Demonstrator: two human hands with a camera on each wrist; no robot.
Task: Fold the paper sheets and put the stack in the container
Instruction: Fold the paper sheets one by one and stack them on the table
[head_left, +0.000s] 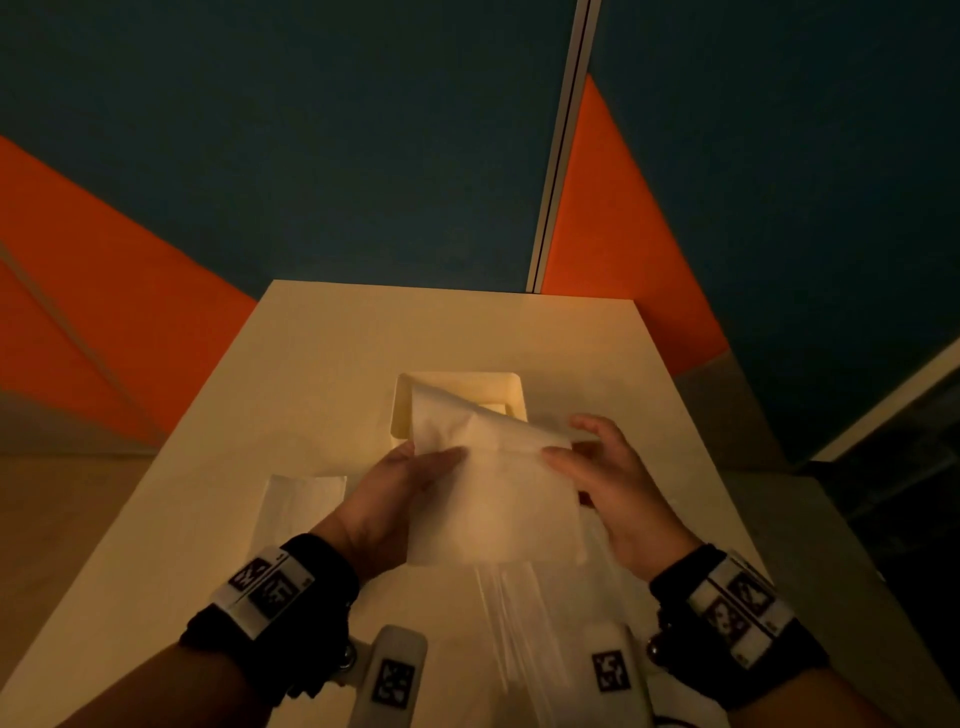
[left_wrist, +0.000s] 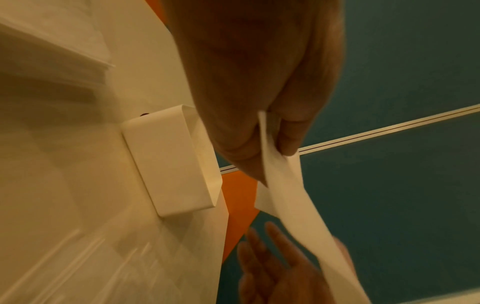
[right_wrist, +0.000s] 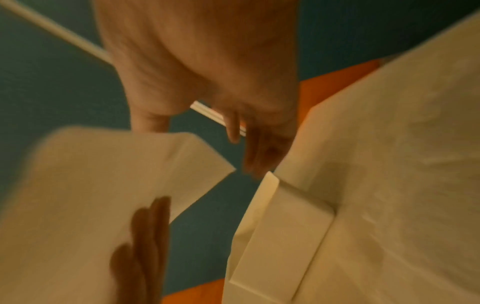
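- My left hand (head_left: 395, 499) grasps the paper sheet (head_left: 493, 499) at its left edge. The thumb lies on top of the sheet; the fingers sit under it.
- In the left wrist view, my thumb and forefinger pinch the sheet edge, and the sheet runs on from there towards my other hand.
- My right hand (head_left: 618, 493) holds the right edge of the same sheet. The thumb rests on the upper face; the fingers are behind the sheet and only partly visible.
- The sheet is raised off the table (head_left: 322, 364), between my two hands. Its far portion curls up and over, and it covers part of the container behind it.
- The container (head_left: 467, 382) is a shallow, cream, rectangular tray. It stands on the table beyond the sheet, near the table centre. I cannot tell what it holds.
- A folded stack (head_left: 301, 499) of paper lies flat on the table, just left of my left hand, apart from the container.
- A clear plastic wrapper (head_left: 524, 634) lies on the table, nearer to me, below the raised sheet.
- Both wrists carry black bands with printed marker tags.
- The right wrist view is blurred.
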